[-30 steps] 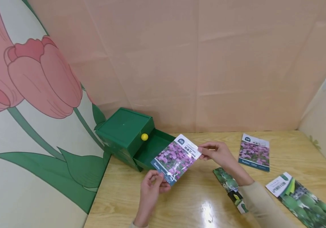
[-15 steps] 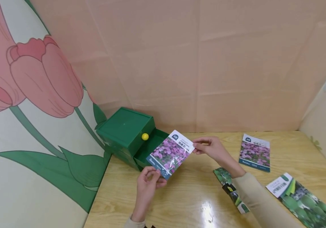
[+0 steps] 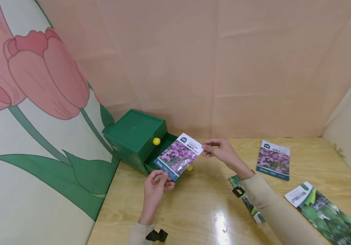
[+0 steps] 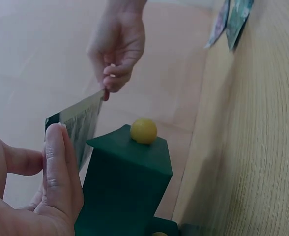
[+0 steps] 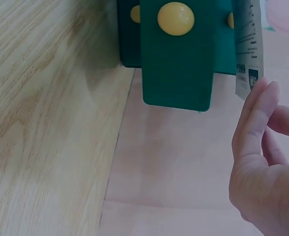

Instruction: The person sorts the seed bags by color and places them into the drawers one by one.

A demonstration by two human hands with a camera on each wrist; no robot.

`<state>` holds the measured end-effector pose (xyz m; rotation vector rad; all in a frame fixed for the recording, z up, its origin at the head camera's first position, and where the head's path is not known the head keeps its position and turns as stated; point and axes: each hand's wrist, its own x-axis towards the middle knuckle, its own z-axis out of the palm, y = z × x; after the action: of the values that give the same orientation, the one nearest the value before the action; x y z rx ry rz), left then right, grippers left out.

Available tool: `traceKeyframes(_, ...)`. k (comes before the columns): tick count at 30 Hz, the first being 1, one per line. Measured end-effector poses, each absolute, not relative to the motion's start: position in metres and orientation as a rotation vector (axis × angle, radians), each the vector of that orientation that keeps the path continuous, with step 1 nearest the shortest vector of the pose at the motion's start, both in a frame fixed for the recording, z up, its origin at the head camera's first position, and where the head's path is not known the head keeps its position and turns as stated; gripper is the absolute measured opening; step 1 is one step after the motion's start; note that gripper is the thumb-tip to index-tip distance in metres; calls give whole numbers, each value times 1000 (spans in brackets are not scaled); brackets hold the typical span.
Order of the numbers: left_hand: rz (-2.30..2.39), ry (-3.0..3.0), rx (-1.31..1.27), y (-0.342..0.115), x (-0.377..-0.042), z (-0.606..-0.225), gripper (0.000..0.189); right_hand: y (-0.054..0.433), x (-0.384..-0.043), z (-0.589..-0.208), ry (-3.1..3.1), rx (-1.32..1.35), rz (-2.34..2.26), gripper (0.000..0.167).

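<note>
A flat, glossy packet [image 3: 179,156] with a white top band, pink-purple flower picture and dark blue bottom band is held slanted above the open green drawer [image 3: 164,144], its blue end in the left hand [image 3: 154,192], a white corner in the right hand [image 3: 220,152].

In your head view the light is even and rather bright, and it makes a white glare on the wooden table [image 3: 193,211] and a small shine on your held flower seed packet [image 3: 178,154]. Your wrist views are dimmer, with a soft shadow beside the green drawer box [image 5: 176,69]; your right hand [image 4: 119,46] looks slightly blurred from the left wrist.
</note>
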<state>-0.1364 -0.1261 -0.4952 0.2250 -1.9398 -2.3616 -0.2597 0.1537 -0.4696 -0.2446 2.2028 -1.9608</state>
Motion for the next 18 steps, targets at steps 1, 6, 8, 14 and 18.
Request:
traceKeyframes(1,-2358,-1942,233,-127,-138,-495,21,152,-261,-470,2205,-245,-1963,29)
traceKeyframes(6,-2335,-1953,246,-130,-141,-495,18,146,-267,-473,2210,-263,-1976,26)
traceKeyframes(8,-2329,-1952,238,-131,-140,-495,18,145,-269,-475,2210,-273,-1978,25)
traceKeyframes(14,-2322,-1949,232,-134,-143,-499,21,140,-274,-477,2194,-259,-1998,27)
traceKeyframes(18,-2321,-1934,234,-136,-145,-501,20,134,-277,-477,2201,-237,-1983,27)
